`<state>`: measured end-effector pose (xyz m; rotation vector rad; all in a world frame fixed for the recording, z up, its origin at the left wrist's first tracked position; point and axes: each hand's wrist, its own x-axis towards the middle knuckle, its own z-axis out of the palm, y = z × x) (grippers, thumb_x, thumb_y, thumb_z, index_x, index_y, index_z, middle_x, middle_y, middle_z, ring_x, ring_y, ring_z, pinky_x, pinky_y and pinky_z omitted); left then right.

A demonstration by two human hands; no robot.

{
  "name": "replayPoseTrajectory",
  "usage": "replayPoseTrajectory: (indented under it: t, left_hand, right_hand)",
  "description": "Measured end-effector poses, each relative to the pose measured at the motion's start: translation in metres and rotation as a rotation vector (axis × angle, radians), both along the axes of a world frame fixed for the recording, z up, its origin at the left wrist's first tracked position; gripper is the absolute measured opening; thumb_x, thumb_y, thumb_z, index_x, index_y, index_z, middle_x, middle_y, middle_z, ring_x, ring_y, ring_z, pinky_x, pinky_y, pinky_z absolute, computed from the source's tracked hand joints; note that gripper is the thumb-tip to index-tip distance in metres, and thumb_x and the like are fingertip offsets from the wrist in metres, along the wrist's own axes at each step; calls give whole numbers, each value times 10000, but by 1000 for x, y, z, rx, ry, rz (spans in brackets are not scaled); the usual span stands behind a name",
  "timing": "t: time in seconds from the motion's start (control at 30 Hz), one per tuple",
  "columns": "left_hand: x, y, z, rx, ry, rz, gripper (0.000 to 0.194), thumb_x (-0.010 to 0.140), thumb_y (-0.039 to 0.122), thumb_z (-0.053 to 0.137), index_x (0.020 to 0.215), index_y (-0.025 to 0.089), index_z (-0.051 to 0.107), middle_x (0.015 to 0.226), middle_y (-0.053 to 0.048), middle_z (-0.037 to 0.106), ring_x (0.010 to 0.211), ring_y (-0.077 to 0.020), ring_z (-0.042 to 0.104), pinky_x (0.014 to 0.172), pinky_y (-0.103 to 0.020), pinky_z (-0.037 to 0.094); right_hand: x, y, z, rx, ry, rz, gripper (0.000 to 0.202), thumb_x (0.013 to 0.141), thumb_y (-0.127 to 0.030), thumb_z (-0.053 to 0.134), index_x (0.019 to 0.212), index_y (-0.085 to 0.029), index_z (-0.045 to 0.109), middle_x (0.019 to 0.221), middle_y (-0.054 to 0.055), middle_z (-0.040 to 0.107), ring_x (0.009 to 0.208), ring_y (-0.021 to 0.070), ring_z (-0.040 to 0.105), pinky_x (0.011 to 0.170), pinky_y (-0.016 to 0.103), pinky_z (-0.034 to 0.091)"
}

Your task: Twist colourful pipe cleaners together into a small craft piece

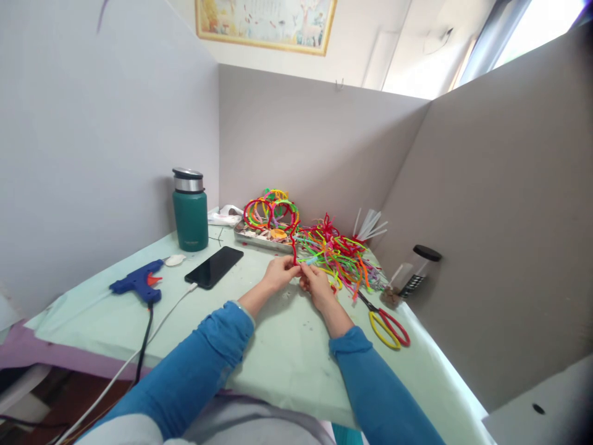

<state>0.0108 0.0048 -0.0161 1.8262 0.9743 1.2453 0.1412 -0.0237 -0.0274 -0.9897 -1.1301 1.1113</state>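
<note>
Looked forward and down from the head, close over the bench (287,352), taking in hands (279,273) and the wall (315,130) beyond.

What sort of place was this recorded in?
Probably a partitioned craft workstation: grey panels stand around a table with a blue glue gun and a heap of colourful fuzzy stems.

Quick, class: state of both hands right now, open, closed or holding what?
Left hand: closed, pinching the red pipe cleaner.
Right hand: closed, by its lower end; whether it grips too cannot be told.
</note>
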Motion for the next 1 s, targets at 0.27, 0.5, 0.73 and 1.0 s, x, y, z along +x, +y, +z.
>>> replayPoseTrajectory:
  t: [0.27, 0.5, 0.73, 1.0]
  left_hand:
    - [1, 2, -3, -45, -45, -27, 195, 665, 335, 635, 697, 144, 634, 630, -13, 641, 637, -143, 577, 590, -224, 442]
    - [1, 2, -2, -13, 17, -2, 198, 687, 336, 617, 705, 140, 631, 640, -15, 642, 635, -141, 579, 589, -226, 443]
    - [1, 1, -3, 28, 86, 30, 200, 710, 333, 587, 718, 138, 634, 636, -13, 633, 621, -134, 565, 592, -226, 439]
    - [2, 0, -2, 36, 143, 52, 203, 725, 323, 558, 739, 136, 634, 634, 0, 623, 622, -118, 547, 602, -214, 433]
  right_hand:
    - [1, 0, -1, 6, -14, 6, 403, 652, -565, 661, 641, -172, 571, 510, -17, 541, 411, 81, 428, 389, 218, 268]
    - [2, 2, -3, -2, -29, 7, 406, 652, -574, 657, 649, -176, 573, 494, -22, 520, 407, 81, 419, 388, 216, 267]
    - [2, 2, -4, -13, -42, 5, 397, 665, -561, 653, 634, -180, 543, 459, -35, 491, 402, 82, 411, 389, 213, 272]
    - [1, 2, -4, -15, -55, 11, 404, 662, -570, 643, 645, -180, 539, 456, -44, 495, 388, 80, 403, 388, 219, 267]
